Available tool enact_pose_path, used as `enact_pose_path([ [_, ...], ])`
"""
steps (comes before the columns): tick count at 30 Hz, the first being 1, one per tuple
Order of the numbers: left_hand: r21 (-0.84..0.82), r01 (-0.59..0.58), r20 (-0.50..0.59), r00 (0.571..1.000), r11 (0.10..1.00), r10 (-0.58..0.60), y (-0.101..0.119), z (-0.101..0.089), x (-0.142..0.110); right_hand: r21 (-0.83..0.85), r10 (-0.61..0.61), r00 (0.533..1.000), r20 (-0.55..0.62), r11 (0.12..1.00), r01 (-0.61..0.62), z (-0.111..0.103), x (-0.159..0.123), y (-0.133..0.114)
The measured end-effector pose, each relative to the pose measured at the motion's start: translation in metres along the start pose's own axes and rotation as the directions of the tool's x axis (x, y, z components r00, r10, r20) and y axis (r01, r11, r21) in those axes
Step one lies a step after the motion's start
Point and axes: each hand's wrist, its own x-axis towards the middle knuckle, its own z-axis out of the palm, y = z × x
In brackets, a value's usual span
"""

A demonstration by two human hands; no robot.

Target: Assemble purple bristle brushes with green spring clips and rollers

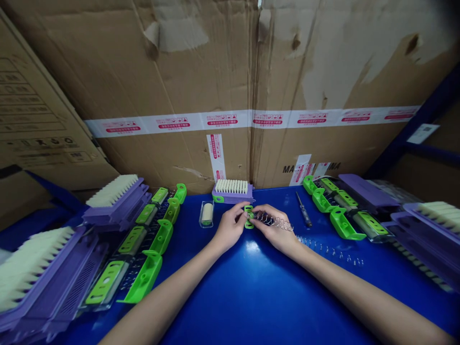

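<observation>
My left hand (230, 227) is closed, its thumb and fingers pinching the edge of a small green slotted plate (248, 224), which stands upright. From the other side my right hand (275, 235) pinches a silver coil spring (273, 220), its near end against the plate and its loose coils reaching over the back of the hand. Whether the spring is hooked to the plate I cannot make out. Just behind both hands sits a purple brush (235, 192) with cream bristles facing up. Beyond my right wrist, small springs (332, 251) lie in a line on the blue table (251, 292).
A clear box (206, 214) with a cream block stands left of my hands; a screwdriver (304, 211) lies to the right. Purple brush parts (117, 203), green curved covers (143, 280) and green-topped clear boxes (107, 285) line both sides. Cardboard (172, 158) walls the back.
</observation>
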Motion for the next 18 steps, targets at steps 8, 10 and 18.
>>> enact_pose_path([
  [8, 0.025, 0.005, 0.022, 1.000, 1.000, -0.005, -0.001, 0.003, -0.001, 0.001, 0.012, 1.000, -0.016, 1.000, -0.012, 0.001, 0.002, 0.005],
  [10, 0.010, 0.019, 0.022, 1.000, 1.000, -0.020, -0.001, 0.003, 0.000, 0.003, -0.025, 1.000, -0.001, 1.000, 0.025, 0.001, 0.002, 0.006],
  [18, -0.012, 0.002, 0.022, 1.000, 1.000, -0.002, -0.001, 0.003, 0.001, -0.029, -0.060, 0.998, 0.032, 0.998, 0.061, -0.002, 0.000, 0.012],
])
